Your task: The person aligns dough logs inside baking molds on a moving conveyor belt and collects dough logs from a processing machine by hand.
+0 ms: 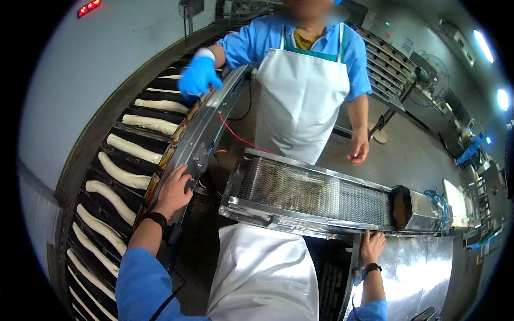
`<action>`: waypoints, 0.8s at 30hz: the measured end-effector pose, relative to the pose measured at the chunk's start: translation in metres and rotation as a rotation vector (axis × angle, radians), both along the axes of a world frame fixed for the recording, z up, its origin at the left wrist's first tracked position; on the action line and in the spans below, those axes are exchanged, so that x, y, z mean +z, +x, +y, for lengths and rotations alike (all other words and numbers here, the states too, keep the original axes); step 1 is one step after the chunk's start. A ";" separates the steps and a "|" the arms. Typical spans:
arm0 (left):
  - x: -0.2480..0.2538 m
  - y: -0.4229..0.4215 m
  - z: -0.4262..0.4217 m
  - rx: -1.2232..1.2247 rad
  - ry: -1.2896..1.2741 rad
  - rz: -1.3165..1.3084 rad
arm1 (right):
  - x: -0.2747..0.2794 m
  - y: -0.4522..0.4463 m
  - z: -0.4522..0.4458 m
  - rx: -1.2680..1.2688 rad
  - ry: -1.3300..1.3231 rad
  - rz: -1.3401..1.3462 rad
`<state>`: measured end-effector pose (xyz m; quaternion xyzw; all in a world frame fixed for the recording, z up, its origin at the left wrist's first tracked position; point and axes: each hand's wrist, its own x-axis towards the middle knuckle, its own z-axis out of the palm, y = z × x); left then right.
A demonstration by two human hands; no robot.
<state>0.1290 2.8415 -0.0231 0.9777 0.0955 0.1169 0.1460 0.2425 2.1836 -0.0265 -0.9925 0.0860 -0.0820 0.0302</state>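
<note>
My left hand (pixel 173 191) rests on the metal side rail (pixel 195 140) of the curved conveyor, its fingers apart and holding nothing. Beside it, long pale dough strips (pixel 124 174) lie in dark trays (pixel 115 186) on the conveyor. My right hand (pixel 373 247) lies with spread fingers at the near edge of a metal mesh belt (pixel 316 192), over the corner of a shiny steel table (pixel 415 267). Nothing shows in that hand. A boxy metal part (pixel 425 209) sits at the belt's right end.
Across the mesh belt stands a co-worker in a white apron (pixel 300 96), with a blue-gloved hand (pixel 199 77) over the trays and a bare hand hanging down. Red wire (pixel 241 138) runs between the conveyor and the mesh belt. Racks (pixel 383 64) stand behind.
</note>
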 end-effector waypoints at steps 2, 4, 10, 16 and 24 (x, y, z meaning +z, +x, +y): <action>0.003 0.000 -0.001 -0.003 0.008 0.013 | -0.007 0.000 -0.007 -0.008 -0.039 -0.052; 0.013 -0.001 -0.005 0.001 0.017 0.028 | -0.002 0.000 0.000 0.001 -0.022 -0.025; 0.019 -0.003 -0.008 -0.005 -0.015 0.067 | -0.010 0.000 -0.005 -0.001 -0.048 -0.077; 0.025 -0.005 -0.015 0.078 -0.023 0.133 | -0.003 -0.003 -0.003 -0.005 0.040 -0.110; 0.012 -0.008 -0.013 0.039 -0.061 -0.011 | -0.003 -0.001 0.005 -0.052 0.223 -0.191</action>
